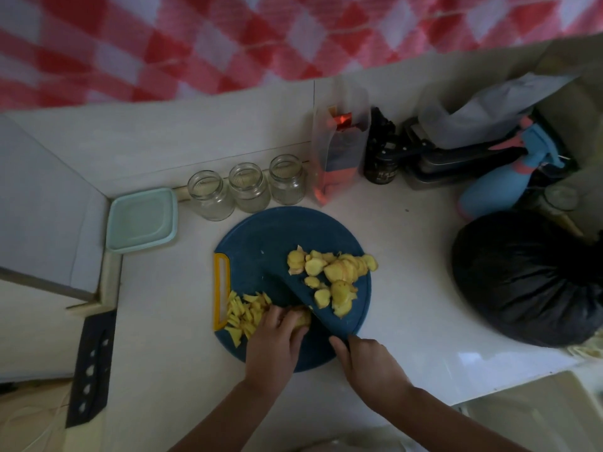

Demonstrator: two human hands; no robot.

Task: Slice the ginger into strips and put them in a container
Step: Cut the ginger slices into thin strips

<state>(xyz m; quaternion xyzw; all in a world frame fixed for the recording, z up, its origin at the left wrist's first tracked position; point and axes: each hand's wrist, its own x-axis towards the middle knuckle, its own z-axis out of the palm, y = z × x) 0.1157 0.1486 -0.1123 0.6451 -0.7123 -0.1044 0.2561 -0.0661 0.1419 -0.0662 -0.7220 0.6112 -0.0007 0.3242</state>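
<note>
A round blue cutting board with a yellow handle slot lies on the white counter. Ginger slices are piled on its right half. Cut ginger strips lie at its lower left. My left hand presses curled fingers down on a stack of ginger slices at the board's front. My right hand grips the handle of a blue-bladed knife, whose blade sits right beside the left fingers on that stack. A pale green square container stands at the left, apart from the board.
Three empty glass jars line the wall behind the board, beside a clear plastic box, a dark jar and a blue spray bottle. A black bag fills the right side. A dark knife sheath lies at the left.
</note>
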